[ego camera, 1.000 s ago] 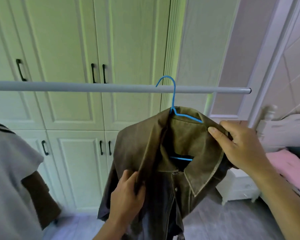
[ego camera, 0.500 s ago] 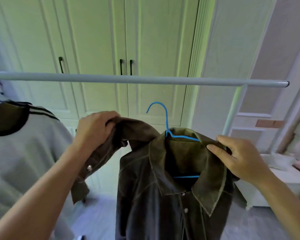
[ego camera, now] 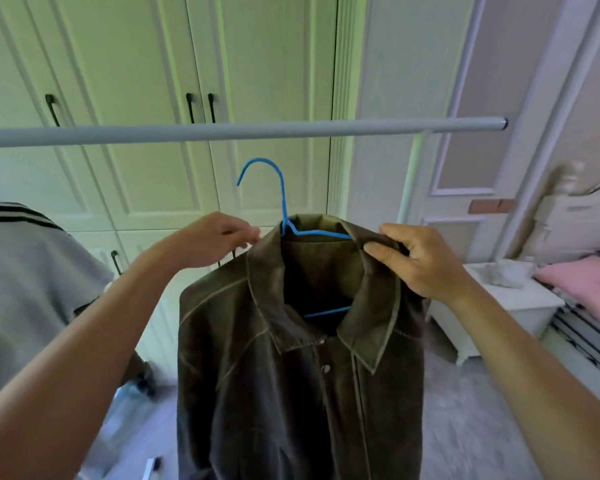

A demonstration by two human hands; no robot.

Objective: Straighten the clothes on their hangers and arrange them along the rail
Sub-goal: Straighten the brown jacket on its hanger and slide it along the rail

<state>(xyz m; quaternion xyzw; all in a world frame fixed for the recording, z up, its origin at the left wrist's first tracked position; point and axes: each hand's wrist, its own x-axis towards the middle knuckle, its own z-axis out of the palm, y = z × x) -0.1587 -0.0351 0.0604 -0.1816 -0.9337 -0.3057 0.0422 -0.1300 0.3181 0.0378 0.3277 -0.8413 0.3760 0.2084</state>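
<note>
Cream panelled wardrobe doors (ego camera: 160, 98) behind a smooth grey rail (ego camera: 243, 131). Brown leathery jacket (ego camera: 291, 358) on a thin blue wire hanger (ego camera: 279, 199), below the rail, unhooked. Right hand (ego camera: 418, 259) pinches its collar; left hand (ego camera: 210, 242) grips the shoulder.

A dark brown leather jacket (ego camera: 291, 358) is hanging buttoned on a blue wire hanger (ego camera: 280, 199), its hook sitting unhooked below the grey rail (ego camera: 222, 131).
</note>
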